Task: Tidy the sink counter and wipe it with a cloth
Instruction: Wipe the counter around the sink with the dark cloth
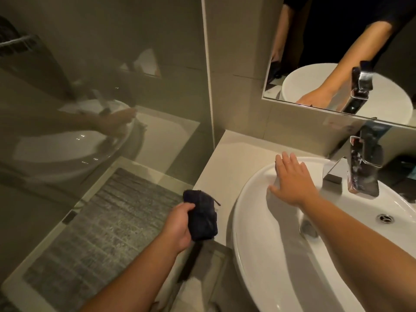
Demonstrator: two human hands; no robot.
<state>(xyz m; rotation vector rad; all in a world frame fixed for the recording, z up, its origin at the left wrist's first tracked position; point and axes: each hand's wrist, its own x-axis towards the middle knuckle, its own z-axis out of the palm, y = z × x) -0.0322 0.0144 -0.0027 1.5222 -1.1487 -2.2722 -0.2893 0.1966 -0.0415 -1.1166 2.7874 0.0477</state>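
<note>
My left hand (pixel 179 224) grips a dark, bunched cloth (pixel 201 213) at the counter's left edge, just left of the basin. The pale counter (pixel 227 154) runs behind and left of a white oval vessel sink (pixel 258 255). My right hand (pixel 291 179) lies flat, fingers spread, on the sink's back-left rim, holding nothing. A chrome faucet (pixel 360 170) stands right of that hand, its spout over the bowl. The drain (pixel 385 218) shows at the right.
A glass shower partition (pixel 101 97) rises on the left and reflects the sink and my arm. Below it lies a grey tiled shower floor (pixel 101 233). A mirror (pixel 337 52) hangs above the counter. Dark objects (pixel 405 170) sit behind the faucet at the far right.
</note>
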